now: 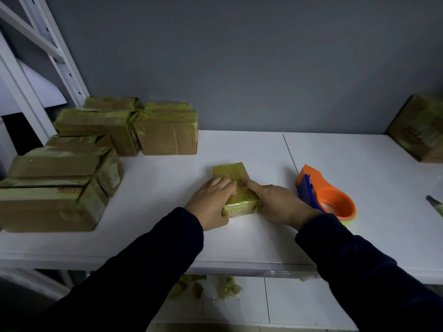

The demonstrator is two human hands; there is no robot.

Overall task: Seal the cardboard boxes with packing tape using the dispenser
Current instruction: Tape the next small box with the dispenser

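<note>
- Cardboard, glossy with yellowish packing tape: a small cardboard box (228, 173) lies at the centre of the frame on the white table (148, 236), held between both hands.
- Left hand (211, 203) clasps the box's left side, with its fingers laid over the top and its thumb down at the near left corner.
- Right hand (281, 203) grasps the right side. One digit, probably the thumb, presses on the top near the centre seam; its other fingers seem to curl against the box's right side, though the hand hides them.
- Both fingertips meet close together over the middle of the top.
- Dark sleeves (153, 264) cover both forearms.
- An orange tape dispenser (336, 200) with a blue part rests on the table just right of the right hand, untouched.
- Taped boxes (60, 188) are stacked at the left of the frame, reaching back to the grey wall (239, 56).
- One more taped box (422, 130) sits at the right edge.
- White shelving uprights (60, 51) rise in the upper left.
- Crumpled tape scraps (227, 288) lie below the table's near edge, bottom centre.
</note>
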